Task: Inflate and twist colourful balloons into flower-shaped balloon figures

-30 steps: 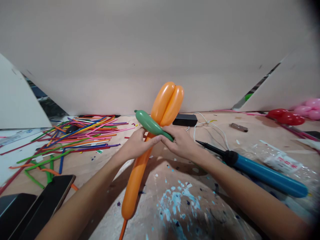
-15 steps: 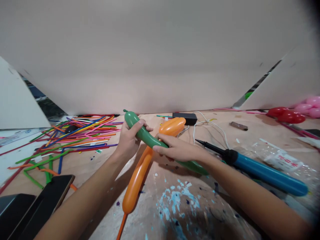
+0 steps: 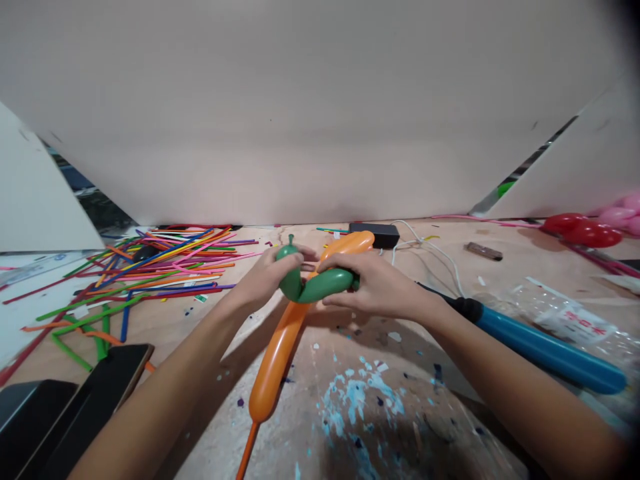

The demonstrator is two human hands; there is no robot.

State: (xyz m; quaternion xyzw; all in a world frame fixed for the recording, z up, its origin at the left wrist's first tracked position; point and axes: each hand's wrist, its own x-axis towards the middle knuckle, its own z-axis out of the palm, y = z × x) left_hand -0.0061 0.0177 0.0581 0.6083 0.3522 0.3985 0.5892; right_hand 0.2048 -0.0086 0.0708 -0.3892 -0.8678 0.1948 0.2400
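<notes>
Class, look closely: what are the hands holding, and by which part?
The green balloon: the left hand grips it near the end with the upright tip; the right hand farther along, its fingers hiding the rest.

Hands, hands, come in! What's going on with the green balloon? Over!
Left hand and right hand both holding green balloon. Green balloon bent between them. Orange balloon crosses behind it; blue pump off to the right.

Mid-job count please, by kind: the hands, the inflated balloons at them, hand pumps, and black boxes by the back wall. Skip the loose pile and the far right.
Hands: 2, left hand and right hand
Inflated balloons: 2, green balloon and orange balloon
Hand pumps: 1, blue pump
Boxes: 1, black box
Total: 6
</notes>
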